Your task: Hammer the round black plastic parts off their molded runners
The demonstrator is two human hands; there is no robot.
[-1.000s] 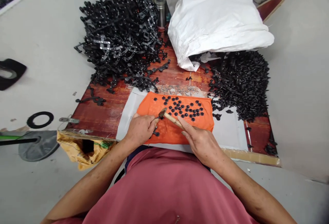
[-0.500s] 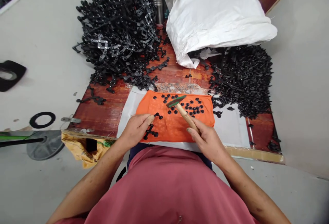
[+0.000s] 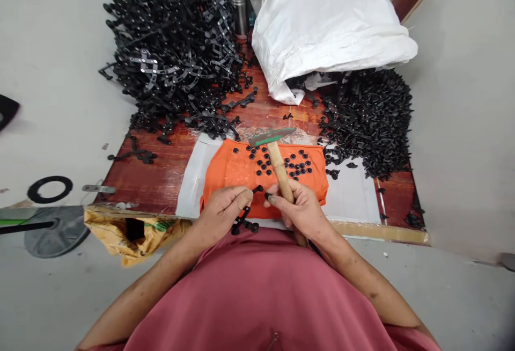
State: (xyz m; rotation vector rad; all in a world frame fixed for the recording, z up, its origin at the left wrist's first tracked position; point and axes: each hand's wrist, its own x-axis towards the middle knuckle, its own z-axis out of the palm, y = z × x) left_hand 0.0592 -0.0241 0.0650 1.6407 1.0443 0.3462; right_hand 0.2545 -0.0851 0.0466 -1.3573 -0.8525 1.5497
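Note:
My left hand (image 3: 227, 207) is closed on a black jointed linkage (image 3: 240, 221), whose arms stick out below and to the right of the fingers. In my right hand (image 3: 300, 209) is a hammer (image 3: 280, 171) with a wooden handle and a green-marked metal head, its head pointing away from me. The thumb and fingertips of that hand also pinch a small black piece (image 3: 267, 196), close to the tip of the linkage. Under both hands lies an orange cloth (image 3: 225, 171). Several small round black caps (image 3: 298, 167) are spread over it.
A tall heap of black linkages (image 3: 173, 56) stands at the back left. Small black pieces (image 3: 374, 120) are piled at the right, beside a white sack (image 3: 330, 23). A metal bottle (image 3: 240, 7) stands between. A yellow bag (image 3: 124, 233) hangs below the table's (image 3: 161, 182) front left edge.
My right hand has come left and closer to me, its hammer now more upright, with a small black piece in the fingertips. My left hand has lifted the linkage off the cloth and turned it.

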